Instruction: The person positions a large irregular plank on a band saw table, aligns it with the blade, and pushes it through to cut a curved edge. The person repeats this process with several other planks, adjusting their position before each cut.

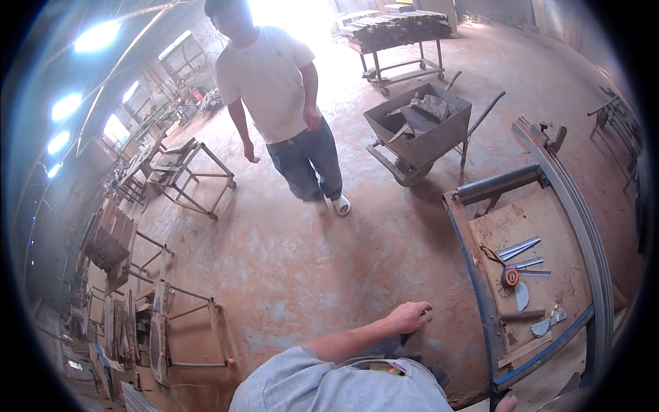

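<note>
My left hand [410, 318] reaches across my body above the floor, its fingers loosely curled and nothing visible in them. Only a small part of my right hand [506, 402] shows at the lower edge, close to the near corner of a metal-framed bench [478, 275]; its fingers are mostly hidden. On the bench's wooden board [504, 220] lie several steel rulers [519, 248], an orange and black tape measure [510, 277] and a half-round metal plate [522, 296]. Near them are another half-round plate [540, 328], a small metal piece [557, 316] and a wooden stick [523, 316].
A person [271, 89] in a white shirt stands ahead. A metal wheelbarrow [419, 130] with scraps stands beyond the bench, before a wheeled rack of stacked strips [398, 31]. At left are a metal-framed cart [189, 168] and stacked boards [113, 237]. A steel rail [576, 206] borders the bench.
</note>
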{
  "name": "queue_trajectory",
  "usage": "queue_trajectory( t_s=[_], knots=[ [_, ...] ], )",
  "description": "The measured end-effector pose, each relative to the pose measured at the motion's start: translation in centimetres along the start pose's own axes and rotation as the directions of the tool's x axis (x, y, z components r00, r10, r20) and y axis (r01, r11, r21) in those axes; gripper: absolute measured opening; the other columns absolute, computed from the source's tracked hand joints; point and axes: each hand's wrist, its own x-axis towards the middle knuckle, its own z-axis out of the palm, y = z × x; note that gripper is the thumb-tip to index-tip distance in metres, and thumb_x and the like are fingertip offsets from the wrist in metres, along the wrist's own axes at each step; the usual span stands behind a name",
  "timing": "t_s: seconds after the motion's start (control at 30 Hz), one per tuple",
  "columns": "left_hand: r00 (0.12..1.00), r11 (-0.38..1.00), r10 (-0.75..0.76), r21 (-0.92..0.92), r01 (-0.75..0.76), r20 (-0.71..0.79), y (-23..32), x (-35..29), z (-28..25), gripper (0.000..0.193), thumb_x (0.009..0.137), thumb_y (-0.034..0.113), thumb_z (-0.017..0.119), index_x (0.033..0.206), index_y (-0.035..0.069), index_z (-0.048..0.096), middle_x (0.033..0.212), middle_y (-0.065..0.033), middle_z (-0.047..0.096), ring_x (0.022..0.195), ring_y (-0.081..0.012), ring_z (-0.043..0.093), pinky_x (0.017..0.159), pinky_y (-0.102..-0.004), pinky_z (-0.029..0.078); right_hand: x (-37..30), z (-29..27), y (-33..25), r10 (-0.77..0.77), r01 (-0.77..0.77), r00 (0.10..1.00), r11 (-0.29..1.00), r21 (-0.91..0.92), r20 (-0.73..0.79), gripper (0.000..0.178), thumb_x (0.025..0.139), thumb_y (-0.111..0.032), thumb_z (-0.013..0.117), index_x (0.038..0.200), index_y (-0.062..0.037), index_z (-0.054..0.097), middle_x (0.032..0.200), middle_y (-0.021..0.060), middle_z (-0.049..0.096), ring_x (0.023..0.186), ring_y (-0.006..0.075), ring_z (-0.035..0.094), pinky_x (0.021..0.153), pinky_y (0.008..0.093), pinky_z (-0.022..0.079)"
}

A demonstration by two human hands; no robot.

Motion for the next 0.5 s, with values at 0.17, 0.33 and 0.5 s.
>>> queue_trajectory(
  t_s=[0.17, 0.33, 0.5],
  knots=[
    [1.000, 1.000, 0.018, 0.003, -0.018, -0.020, -0.1, -0.4, 0.1, 0.043, 0.090, 0.032, 0.059, 0.120, 0.001, 0.060, 0.105, -0.0203, 0.069, 0.101, -0.0367, 0.065, 0.088, -0.0440, 0.051, 0.0, -0.1, 0.0, 0.001, -0.001, 1.000, 1.000, -0.015, 0.014, 0.050, 0.094, -0.039, 0.045, 0.089, 0.0046, 0.069, 0.091, 0.0321, 0.065, 0.091, 0.0499, 0.061, 0.083, 0.0539, 0.047],
    [1.000, 1.000, -0.011, 0.028, 0.011, 0.014, 0.2, -0.8, 0.5, 0.042, 0.091, 0.031, 0.059, 0.122, 0.003, 0.059, 0.107, -0.0199, 0.069, 0.102, -0.0361, 0.065, 0.090, -0.0428, 0.051, -0.4, -0.5, -0.4, -0.017, 0.017, 1.000, 0.999, -0.029, 0.005, 0.049, 0.095, -0.039, 0.045, 0.092, 0.0029, 0.069, 0.094, 0.0306, 0.066, 0.092, 0.0495, 0.061, 0.085, 0.0531, 0.047],
    [0.999, 1.000, -0.002, 0.027, 0.001, 0.035, -0.3, -0.9, 1.4, 0.042, 0.090, 0.031, 0.059, 0.123, 0.004, 0.059, 0.109, -0.0202, 0.068, 0.103, -0.0354, 0.065, 0.091, -0.0422, 0.050, 0.0, -1.4, -1.3, 0.001, 0.006, 0.999, 0.990, -0.140, 0.045, 0.048, 0.095, -0.041, 0.044, 0.101, -0.0004, 0.070, 0.099, 0.0297, 0.066, 0.096, 0.0497, 0.060, 0.089, 0.0529, 0.046]
  ],
)
